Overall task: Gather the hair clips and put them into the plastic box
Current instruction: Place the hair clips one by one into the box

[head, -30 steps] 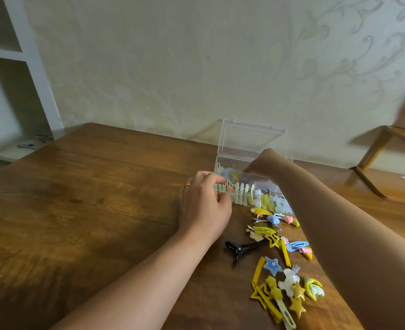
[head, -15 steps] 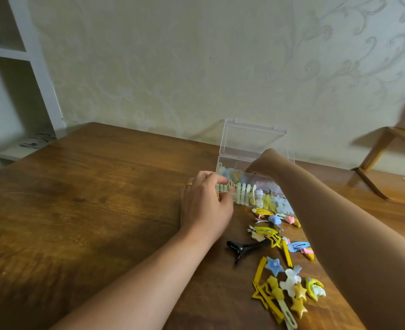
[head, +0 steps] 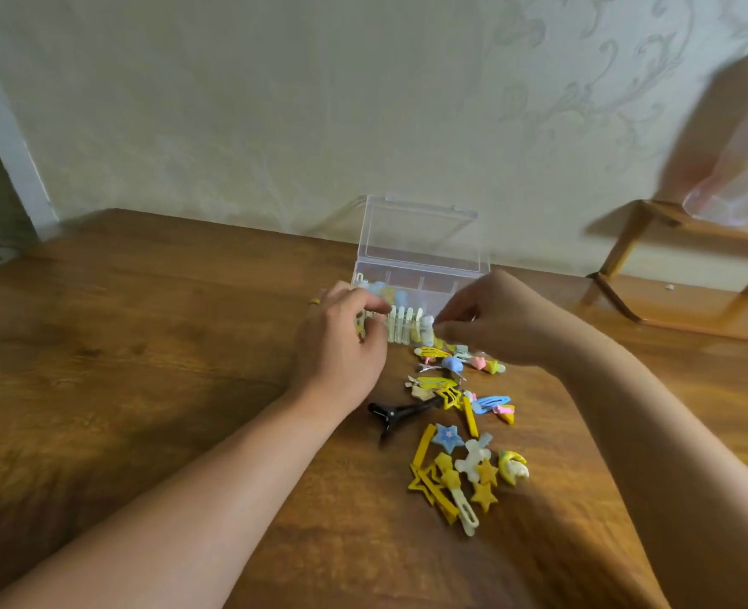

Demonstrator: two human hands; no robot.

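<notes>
The clear plastic box (head: 420, 261) stands on the table with its lid up against the wall, and several pastel clips lie in its front compartments. My left hand (head: 341, 345) grips the box's front left corner, thumb on the front wall. My right hand (head: 495, 323) hovers at the box's front right, blurred, its fingers loosely curled toward the left with nothing seen between them. Several hair clips (head: 455, 432) lie loose in front of the box: yellow stars, blue and pink ones, and a black clip (head: 396, 415).
The wooden table (head: 143, 345) runs back to a patterned wall. A low wooden stand (head: 680, 274) is at the right, with a blurred translucent thing (head: 741, 186) above it. A white shelf post (head: 7, 138) stands at the far left.
My right hand has come out of the box and back over its front right edge, toward the loose clips. My left hand has kept its hold on the box.
</notes>
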